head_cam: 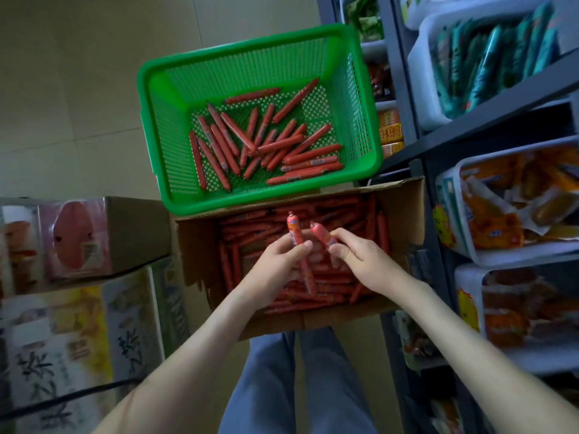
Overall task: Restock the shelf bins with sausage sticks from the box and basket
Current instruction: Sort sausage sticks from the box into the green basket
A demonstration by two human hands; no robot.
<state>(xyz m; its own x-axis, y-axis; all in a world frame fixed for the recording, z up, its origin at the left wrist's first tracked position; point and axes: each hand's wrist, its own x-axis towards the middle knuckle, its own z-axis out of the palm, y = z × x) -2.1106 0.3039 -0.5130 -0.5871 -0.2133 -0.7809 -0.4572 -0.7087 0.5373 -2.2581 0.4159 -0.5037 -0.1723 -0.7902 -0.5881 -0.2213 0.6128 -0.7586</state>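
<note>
One stick [294, 230] stands pinched in the left hand [279, 261], a second stick [322, 234] tilts in the right hand's [360, 258] curled fingers, both just above the box [404, 208] packed with more. Beyond it sits the basket [250, 45] with a loose scatter; bins [517, 256] line the shelf on the right

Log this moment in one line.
left hand grips red sausage stick | right hand grips second sausage stick | both above open brown cardboard box | green mesh plastic basket beyond

Basket [175, 142] overlaps the far edge of the box [404, 208]. Left hand [279, 258] and right hand [360, 261] each hide part of a gripped stick [294, 228]. Bins [463, 242] run off frame right; cartons [78, 339] blurred at left.
</note>
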